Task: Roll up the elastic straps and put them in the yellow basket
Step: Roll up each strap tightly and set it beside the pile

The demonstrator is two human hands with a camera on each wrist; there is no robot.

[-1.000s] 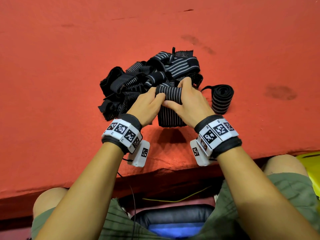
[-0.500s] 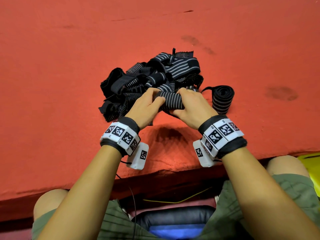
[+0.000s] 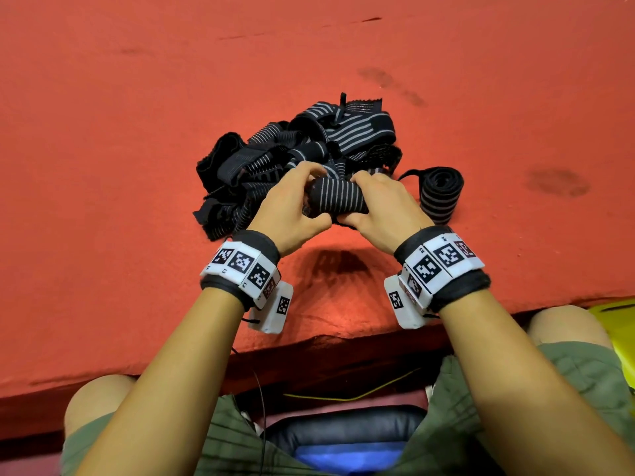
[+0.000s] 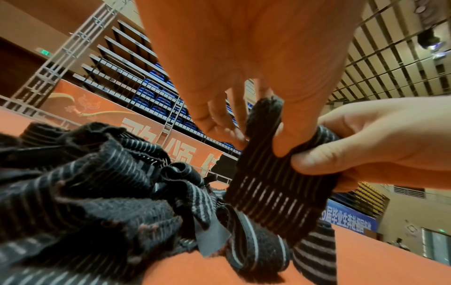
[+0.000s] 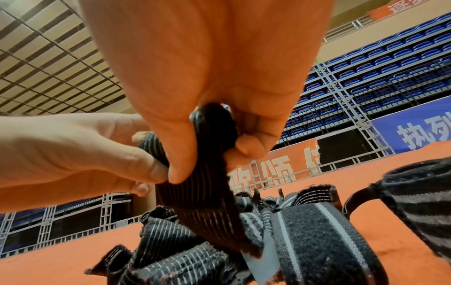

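A black elastic strap with grey stripes (image 3: 338, 198) is held up between both hands, partly rolled. My left hand (image 3: 292, 209) pinches its left end (image 4: 263, 123); my right hand (image 3: 385, 209) grips the right end (image 5: 214, 127). The strap's loose tail (image 4: 280, 192) hangs down onto the pile (image 5: 207, 208). A heap of tangled striped straps (image 3: 292, 156) lies just beyond the hands on the red surface. One finished roll (image 3: 441, 194) rests to the right of the hands (image 5: 419, 196). A corner of the yellow basket (image 3: 618, 324) shows at the right edge, below the table.
The red felt table (image 3: 137, 166) stretches wide around the pile, with dark stains (image 3: 555, 182) at the right. Its front edge (image 3: 309, 345) runs just above my knees. A dark padded seat (image 3: 343, 438) sits between my legs.
Both hands have lifted the strap off the table and drawn it nearer while rolling; the flat length that lay on the felt is now gathered into the roll.
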